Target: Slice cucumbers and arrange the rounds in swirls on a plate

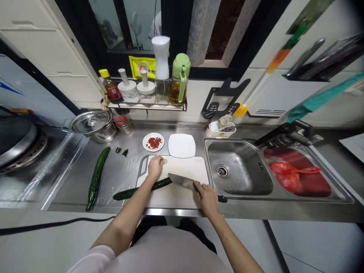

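My left hand (155, 167) is over the upper left of the white cutting board (182, 199). Its fingers are closed at a small pale-green cucumber slice (165, 161). In my right hand (207, 197) is a kitchen knife (182, 181), gripped by its handle, the blade pointing left across the board. A long dark-green cucumber (125, 194) lies partly on the board and partly on the counter, passing beneath my left forearm, its right end beside the blade tip. Another whole cucumber (97, 178) rests on the steel counter at left, near two cut cucumber ends (124, 152).
Behind the board stand a plate of chopped red pieces (154, 143) and a white square plate (182, 145). A steel pot (93, 125) is at back left. To the right is a sink (239, 167) with a red plastic bag (287, 176). A black handle (222, 199) protrudes near my right wrist.
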### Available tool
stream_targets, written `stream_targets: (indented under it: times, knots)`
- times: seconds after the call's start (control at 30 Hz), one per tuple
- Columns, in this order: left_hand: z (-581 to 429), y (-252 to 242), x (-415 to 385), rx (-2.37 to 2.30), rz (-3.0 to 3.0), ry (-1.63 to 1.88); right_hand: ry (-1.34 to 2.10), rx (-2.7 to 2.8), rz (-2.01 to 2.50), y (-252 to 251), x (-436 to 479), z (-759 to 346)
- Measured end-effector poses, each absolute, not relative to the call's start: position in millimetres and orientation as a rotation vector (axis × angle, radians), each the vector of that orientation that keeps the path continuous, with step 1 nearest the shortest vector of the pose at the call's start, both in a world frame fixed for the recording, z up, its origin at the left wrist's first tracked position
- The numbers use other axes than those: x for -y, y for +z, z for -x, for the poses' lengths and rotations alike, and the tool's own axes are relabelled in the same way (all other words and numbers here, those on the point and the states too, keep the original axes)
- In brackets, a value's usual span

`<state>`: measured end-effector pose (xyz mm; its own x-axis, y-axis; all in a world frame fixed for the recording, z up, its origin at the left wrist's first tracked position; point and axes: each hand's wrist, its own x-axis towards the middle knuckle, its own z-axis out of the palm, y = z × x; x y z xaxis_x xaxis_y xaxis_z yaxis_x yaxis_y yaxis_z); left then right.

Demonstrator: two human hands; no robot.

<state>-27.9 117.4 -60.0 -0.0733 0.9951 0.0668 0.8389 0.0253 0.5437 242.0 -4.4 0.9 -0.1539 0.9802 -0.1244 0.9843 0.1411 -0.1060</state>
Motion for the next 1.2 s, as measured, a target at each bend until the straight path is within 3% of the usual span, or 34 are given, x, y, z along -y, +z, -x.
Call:
stream_targets:
  times: [0.5,0.63,0.83,1.2]
  knots:
    - [29.2,-55.8,-108.9,-1.896,-1.943,0.739,-0.877,-2.108,-2.301,1.1,-11.2,-228.0]
    - [26.5,-47.4,-85.0,-1.896,-1.895,0.900,-0.899,-2.077,-2.209,9.0,-16.1,-215.5]
    - [21.3,-42.9,-35.6,-1.536,-2.152,0.922,-0.929,-2.119,-2.014,24.6,-19.2,-196.6]
    - [20.9,-58.0,-32.9,-1.394,-2.274,0.943,-0.894,-2.122,-1.873,33.5,-16.8,-172.6]
